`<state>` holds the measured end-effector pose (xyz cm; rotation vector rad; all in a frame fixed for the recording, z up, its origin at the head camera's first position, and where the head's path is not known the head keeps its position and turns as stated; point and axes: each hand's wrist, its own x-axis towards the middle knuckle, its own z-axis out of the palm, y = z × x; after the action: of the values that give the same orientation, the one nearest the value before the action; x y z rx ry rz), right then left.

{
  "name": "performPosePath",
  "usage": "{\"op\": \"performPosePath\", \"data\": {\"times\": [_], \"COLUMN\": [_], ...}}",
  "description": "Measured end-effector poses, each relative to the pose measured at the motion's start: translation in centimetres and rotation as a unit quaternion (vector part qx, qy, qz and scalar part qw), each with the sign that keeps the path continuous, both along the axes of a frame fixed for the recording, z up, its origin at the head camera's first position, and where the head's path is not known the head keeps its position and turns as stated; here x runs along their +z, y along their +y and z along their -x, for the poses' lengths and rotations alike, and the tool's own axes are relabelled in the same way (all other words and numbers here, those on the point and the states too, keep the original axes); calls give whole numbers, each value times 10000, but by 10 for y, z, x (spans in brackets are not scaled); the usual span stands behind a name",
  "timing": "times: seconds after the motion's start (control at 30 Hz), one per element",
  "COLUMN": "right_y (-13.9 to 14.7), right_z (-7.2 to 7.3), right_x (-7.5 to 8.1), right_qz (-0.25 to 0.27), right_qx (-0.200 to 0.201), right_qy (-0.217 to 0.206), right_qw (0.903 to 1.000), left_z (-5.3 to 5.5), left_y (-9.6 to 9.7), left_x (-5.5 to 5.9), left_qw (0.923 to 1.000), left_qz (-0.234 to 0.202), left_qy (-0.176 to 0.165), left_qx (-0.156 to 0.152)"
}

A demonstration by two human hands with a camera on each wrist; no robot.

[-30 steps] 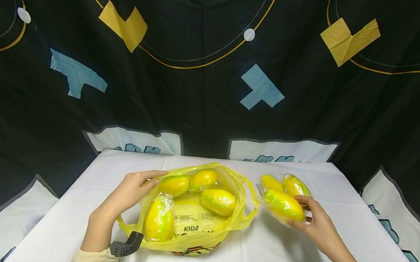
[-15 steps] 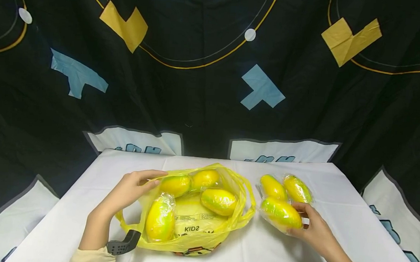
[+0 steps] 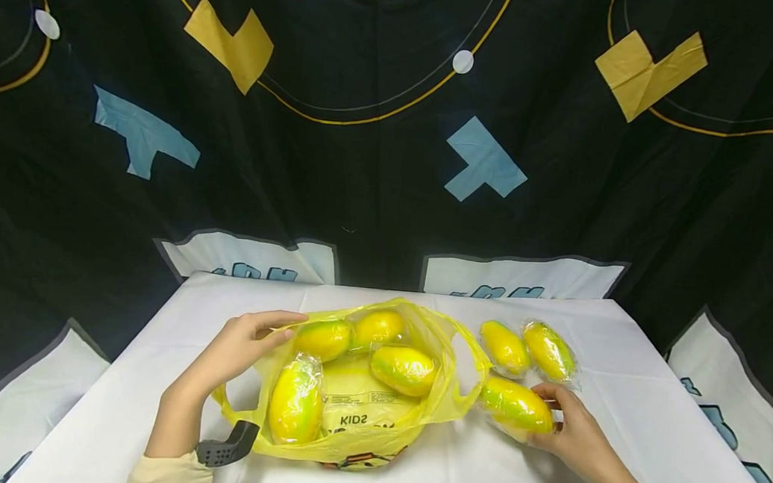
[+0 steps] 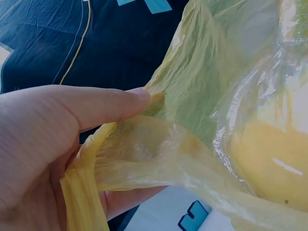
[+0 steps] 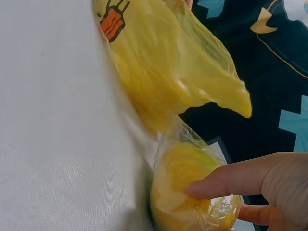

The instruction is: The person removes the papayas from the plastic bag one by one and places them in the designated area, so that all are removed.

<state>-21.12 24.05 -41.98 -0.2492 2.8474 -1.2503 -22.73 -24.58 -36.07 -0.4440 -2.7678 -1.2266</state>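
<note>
A yellow plastic bag [image 3: 372, 450] stands with its mouth wide, several film-wrapped mangoes [image 3: 404, 370] inside. At its left rim, my left hand [image 3: 239, 347] pinches the thin plastic between thumb and fingers; the left wrist view shows the thumb [image 4: 115, 103] on the bag's edge. To the right of the bag, my right hand [image 3: 575, 430] grips a wrapped yellow-green mango [image 3: 516, 405] by its right end. The mango's left end is close to the bag's right handle [image 3: 479, 368]; whether they touch I cannot tell. In the right wrist view, the thumb [image 5: 231, 180] presses the mango's film.
Two more wrapped mangoes, a left one [image 3: 505, 347] and a right one [image 3: 549, 350], lie side by side behind my right hand. White cloth [image 3: 451, 470] covers the table. A dark patterned curtain [image 3: 377, 188] hangs behind its far edge.
My right hand has brought its mango nearer to me and slightly left, away from the two behind it. The bag's right handle has spread outward. The left hand stays nearly still.
</note>
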Motion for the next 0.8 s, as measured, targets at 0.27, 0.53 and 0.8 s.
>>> {"op": "performPosePath", "data": {"times": [0.27,0.53,0.8], "right_y": [1,1,0], "right_z": [2,2,1], "right_x": [-2,-3,-3], "right_qz": [-120,-97,-132], "right_qx": [-2,91,89], "right_qy": [179,277,268], "right_qw": [9998,9995,9995], "left_z": [2,2,2], "left_y": [0,0,0], "left_x": [-2,-3,-3], "left_qw": [10000,9999,9999], "left_qz": [-48,-108,-133], "left_qy": [37,0,-100], "left_qx": [-3,-19,-31]}}
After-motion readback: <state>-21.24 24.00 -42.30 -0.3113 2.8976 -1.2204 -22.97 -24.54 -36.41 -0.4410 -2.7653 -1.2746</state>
